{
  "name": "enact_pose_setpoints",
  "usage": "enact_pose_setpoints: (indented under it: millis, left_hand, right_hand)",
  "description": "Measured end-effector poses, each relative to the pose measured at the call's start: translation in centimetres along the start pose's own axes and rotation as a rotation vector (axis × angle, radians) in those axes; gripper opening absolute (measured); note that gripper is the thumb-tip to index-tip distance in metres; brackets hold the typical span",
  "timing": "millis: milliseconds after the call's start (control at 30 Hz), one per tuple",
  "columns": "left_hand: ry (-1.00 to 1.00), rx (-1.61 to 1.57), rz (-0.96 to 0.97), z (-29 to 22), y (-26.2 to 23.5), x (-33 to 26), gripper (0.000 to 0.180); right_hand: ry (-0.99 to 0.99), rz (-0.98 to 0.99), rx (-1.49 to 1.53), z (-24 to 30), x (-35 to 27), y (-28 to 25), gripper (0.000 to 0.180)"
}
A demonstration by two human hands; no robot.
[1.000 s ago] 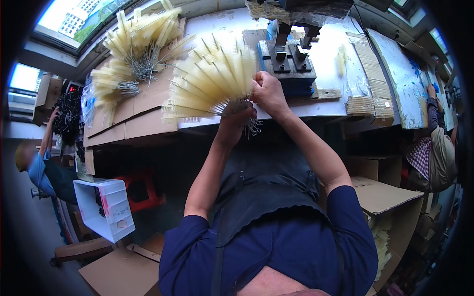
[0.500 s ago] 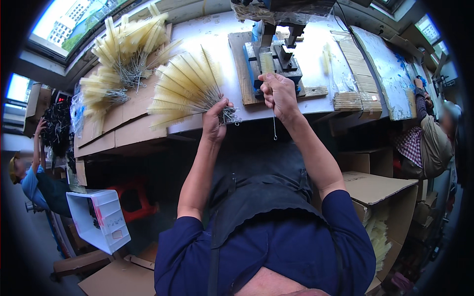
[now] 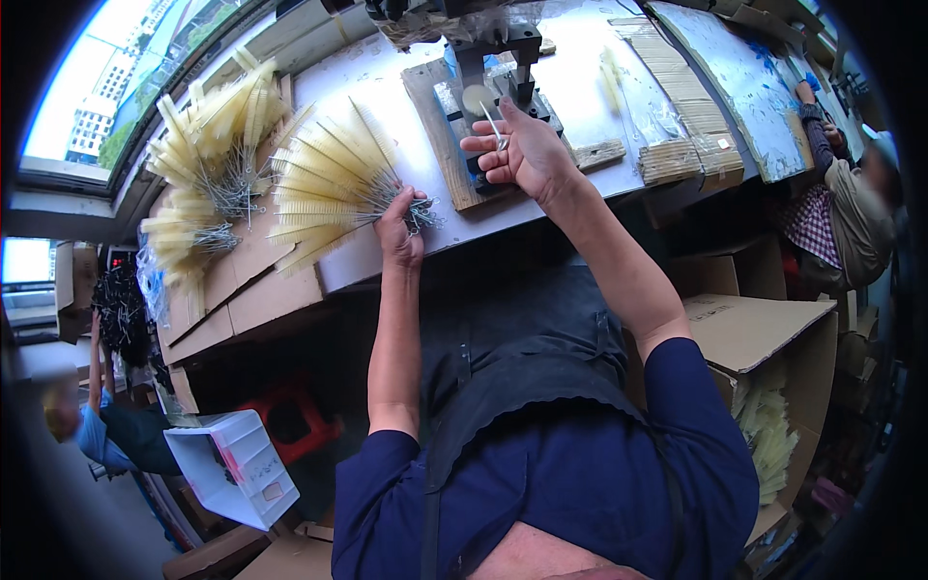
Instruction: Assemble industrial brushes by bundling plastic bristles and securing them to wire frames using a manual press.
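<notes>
My left hand (image 3: 400,228) is closed around the wire handles of several pale yellow brushes (image 3: 333,174), whose bristles fan out to the left. Their looped wire ends stick out on the right of the fist. Over the press fixture, my right hand (image 3: 527,150) has its palm turned up and fingers loosely curled around the wire handle of a single brush (image 3: 478,100). That brush shows nearly end-on as a round pale disc, and its wire loop lies by the fingertips. Behind it stands a dark metal press fixture (image 3: 530,95) on a wooden board (image 3: 432,135).
Piles of similar brushes (image 3: 217,130) lie on cardboard at the left. Flattened cardboard (image 3: 667,97) covers part of the white table to the right. An open carton (image 3: 764,333) with brushes stands low right, a white crate (image 3: 242,464) low left. Two other people work at either side.
My right hand has turned palm up and loosened its fingers; its brush has swung from lying lengthwise to nearly end-on. The left hand keeps its bundle. The whole view has shifted and tilted.
</notes>
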State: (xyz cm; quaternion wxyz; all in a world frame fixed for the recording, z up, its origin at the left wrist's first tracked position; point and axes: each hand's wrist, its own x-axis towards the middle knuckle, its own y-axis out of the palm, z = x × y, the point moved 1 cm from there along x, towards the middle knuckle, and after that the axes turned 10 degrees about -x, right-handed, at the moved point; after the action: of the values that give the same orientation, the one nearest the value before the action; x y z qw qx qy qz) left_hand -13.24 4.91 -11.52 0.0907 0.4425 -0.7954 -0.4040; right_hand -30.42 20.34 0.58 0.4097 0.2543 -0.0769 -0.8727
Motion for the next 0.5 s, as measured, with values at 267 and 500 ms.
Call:
enact_pose_setpoints:
  millis: [267, 500]
  left_hand:
    - [0.002, 0.005, 0.040, 0.7, -1.6, 0.2, 0.018]
    - [-0.093, -0.032, 0.040, 0.5, -2.6, -0.1, 0.022]
  right_hand:
    - [0.067, 0.021, 0.122, 1.0, -0.6, 2.1, 0.054]
    - [0.053, 0.061, 0.131, -2.9, 1.5, 4.5, 0.020]
